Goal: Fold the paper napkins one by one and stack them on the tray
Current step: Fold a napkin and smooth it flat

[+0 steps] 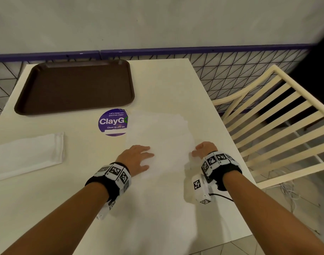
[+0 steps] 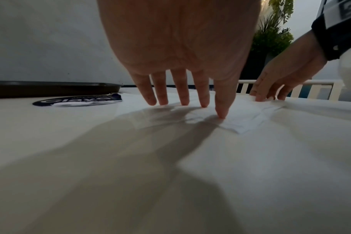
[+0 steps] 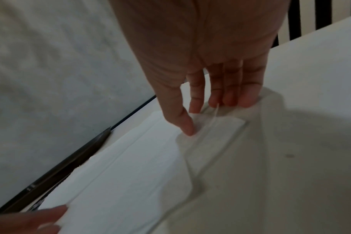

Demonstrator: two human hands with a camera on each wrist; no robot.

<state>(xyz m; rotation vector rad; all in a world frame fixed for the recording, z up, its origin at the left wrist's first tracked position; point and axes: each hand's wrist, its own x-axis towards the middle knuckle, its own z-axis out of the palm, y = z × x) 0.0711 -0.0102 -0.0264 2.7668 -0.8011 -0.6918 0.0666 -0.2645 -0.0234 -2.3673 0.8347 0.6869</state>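
A white paper napkin lies spread on the white table, right of centre. My left hand rests on its near left part, with straight, spread fingers pressing the paper down. At the napkin's right edge, my right hand pinches a lifted bit of the paper between thumb and forefinger. The brown tray stands at the far left of the table with nothing on it.
More white napkins lie folded at the table's left edge. A round purple sticker sits between tray and napkin. A cream slatted chair stands close to the table's right edge. A wall runs behind the table.
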